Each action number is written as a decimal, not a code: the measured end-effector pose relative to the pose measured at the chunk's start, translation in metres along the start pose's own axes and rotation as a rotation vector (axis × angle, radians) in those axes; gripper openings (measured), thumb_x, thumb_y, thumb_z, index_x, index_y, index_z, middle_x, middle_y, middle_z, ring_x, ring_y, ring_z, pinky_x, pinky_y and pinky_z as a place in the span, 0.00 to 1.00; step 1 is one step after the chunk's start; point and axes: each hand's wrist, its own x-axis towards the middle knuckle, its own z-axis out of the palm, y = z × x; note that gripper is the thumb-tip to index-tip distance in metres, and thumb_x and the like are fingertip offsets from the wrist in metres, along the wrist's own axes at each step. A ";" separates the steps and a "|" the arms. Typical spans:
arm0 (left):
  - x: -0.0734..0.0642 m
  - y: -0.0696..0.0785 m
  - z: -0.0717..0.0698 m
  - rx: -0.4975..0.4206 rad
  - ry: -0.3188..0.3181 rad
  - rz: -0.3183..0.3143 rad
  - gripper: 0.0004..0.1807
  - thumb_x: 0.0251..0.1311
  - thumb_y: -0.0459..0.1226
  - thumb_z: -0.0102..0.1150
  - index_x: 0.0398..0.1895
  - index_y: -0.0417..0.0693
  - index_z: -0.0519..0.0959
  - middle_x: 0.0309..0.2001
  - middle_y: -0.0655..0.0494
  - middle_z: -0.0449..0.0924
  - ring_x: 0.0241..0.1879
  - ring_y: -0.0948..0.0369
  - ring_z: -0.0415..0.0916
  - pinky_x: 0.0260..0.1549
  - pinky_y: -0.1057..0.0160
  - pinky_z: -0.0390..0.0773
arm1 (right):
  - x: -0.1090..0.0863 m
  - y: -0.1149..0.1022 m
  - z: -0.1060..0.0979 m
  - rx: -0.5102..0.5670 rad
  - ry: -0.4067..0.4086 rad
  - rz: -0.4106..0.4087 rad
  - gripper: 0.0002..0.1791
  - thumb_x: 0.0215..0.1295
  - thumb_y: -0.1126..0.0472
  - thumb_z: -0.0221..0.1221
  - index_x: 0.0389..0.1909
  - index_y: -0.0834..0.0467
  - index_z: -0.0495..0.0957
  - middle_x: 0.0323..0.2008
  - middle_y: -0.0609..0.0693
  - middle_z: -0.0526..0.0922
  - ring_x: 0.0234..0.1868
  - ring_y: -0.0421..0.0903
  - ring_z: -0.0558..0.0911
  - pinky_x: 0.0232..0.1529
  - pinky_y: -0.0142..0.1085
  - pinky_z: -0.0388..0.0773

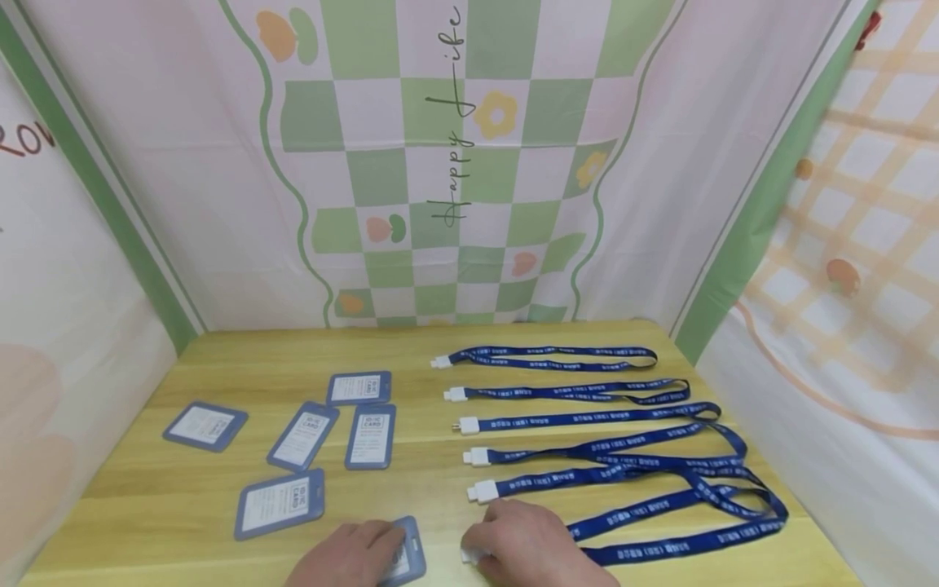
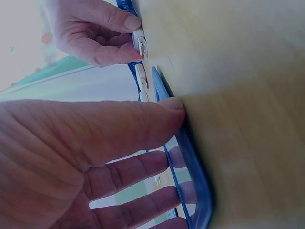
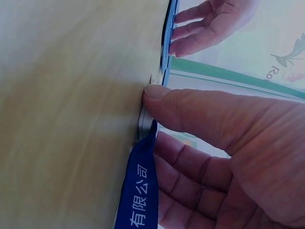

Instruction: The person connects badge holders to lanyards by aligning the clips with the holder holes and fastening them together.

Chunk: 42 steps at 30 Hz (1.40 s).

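The largest is the cloth [image 1: 429,175] at the back, with green and white checks, printed flowers and the words "Happy Life" running sideways; one more cloth [image 1: 866,269] with orange checks hangs at the right. Next in size comes the counter [image 1: 183,509], which has a flat, yellowish surface with wood grain. On its right half there are six lanyards [image 1: 565,422], counted by their ends, all of dark blue flat ribbon in long loops, and the nearer loops cross each other at the right. White writing is repeated along them; in the right wrist view "有限公司" can be read on one. Two hands are at the near edge of the counter, apart from each other. The left hand [image 1: 352,558] holds a card holder [image 1: 415,551], its thumb at the edge and its fingers on the face; the right hand [image 1: 531,542] pinches the white connector [image 3: 145,125] of the nearest lanyard. Five other card holders [image 1: 370,436] lie flat on the left half, so there are six, rectangular, with smooth blue-gray frames, and several read "ID/IC CARD". Smallest are five other white connectors [image 1: 477,456], blocky in shape, lying in a column and pointing left.
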 end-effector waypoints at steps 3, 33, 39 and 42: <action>0.000 0.001 0.000 -0.004 -0.005 -0.007 0.55 0.52 0.82 0.50 0.67 0.50 0.78 0.61 0.52 0.82 0.59 0.50 0.80 0.59 0.46 0.82 | 0.000 0.001 -0.001 -0.014 -0.002 -0.014 0.10 0.70 0.50 0.67 0.49 0.32 0.87 0.31 0.29 0.76 0.31 0.32 0.73 0.34 0.29 0.75; 0.006 0.005 0.000 -0.031 -0.115 -0.062 0.52 0.48 0.83 0.51 0.67 0.62 0.78 0.62 0.60 0.81 0.60 0.54 0.79 0.61 0.45 0.81 | 0.000 -0.002 0.000 0.011 -0.035 -0.014 0.12 0.71 0.50 0.65 0.51 0.29 0.86 0.33 0.29 0.75 0.32 0.30 0.74 0.36 0.27 0.76; 0.006 0.006 0.000 -0.028 -0.121 -0.048 0.50 0.50 0.82 0.52 0.67 0.62 0.78 0.61 0.60 0.81 0.59 0.54 0.79 0.60 0.47 0.82 | 0.001 -0.004 0.000 0.013 -0.035 -0.006 0.12 0.71 0.51 0.66 0.50 0.29 0.86 0.32 0.29 0.75 0.32 0.31 0.74 0.35 0.27 0.75; 0.006 0.007 -0.001 -0.024 -0.121 -0.035 0.48 0.53 0.81 0.52 0.67 0.61 0.78 0.61 0.59 0.81 0.59 0.54 0.80 0.59 0.47 0.82 | 0.001 -0.005 0.001 0.016 -0.035 -0.004 0.13 0.71 0.51 0.66 0.50 0.29 0.86 0.32 0.29 0.75 0.32 0.31 0.74 0.35 0.27 0.75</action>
